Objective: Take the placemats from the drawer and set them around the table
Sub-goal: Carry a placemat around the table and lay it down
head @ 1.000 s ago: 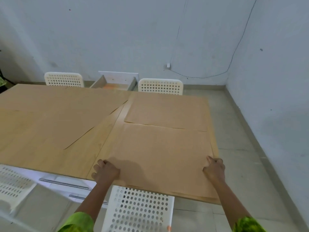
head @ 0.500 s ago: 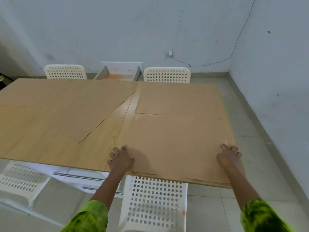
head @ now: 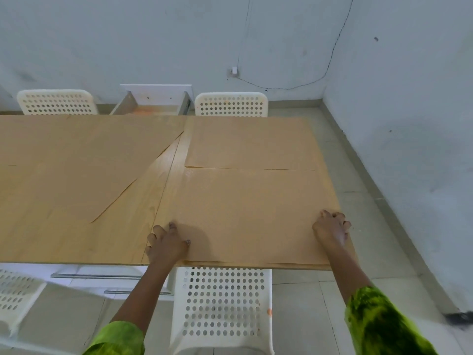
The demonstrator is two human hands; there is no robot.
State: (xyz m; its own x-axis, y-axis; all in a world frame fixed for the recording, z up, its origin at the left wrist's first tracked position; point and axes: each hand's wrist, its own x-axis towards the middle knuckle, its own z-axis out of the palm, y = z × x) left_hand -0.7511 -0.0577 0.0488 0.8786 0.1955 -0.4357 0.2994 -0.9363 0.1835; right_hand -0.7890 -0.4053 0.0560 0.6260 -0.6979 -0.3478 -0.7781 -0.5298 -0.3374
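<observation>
A brown placemat [head: 245, 213] lies flat on the near right part of the wooden table [head: 143, 226]. Its near edge runs along the table's edge, where thin layered edges show. My left hand [head: 166, 243] sits on its near left corner, fingers bent, thumb on the mat. My right hand [head: 331, 228] grips its right edge with curled fingers. A second placemat [head: 250, 142] lies just beyond it. More brown mats [head: 76, 165] cover the left of the table. The open white drawer [head: 153, 103] shows past the far edge.
White perforated chairs stand at the far side [head: 231, 105] [head: 56, 102], and another one [head: 222, 308] is right below me at the near edge. A further chair [head: 15, 295] is at near left. The wall [head: 409, 124] closes in on the right, across a strip of tiled floor.
The near placemat has slid and turned so it sits square with the table's near edge. Both hands stayed on its near corners, the right one moving further along the right edge.
</observation>
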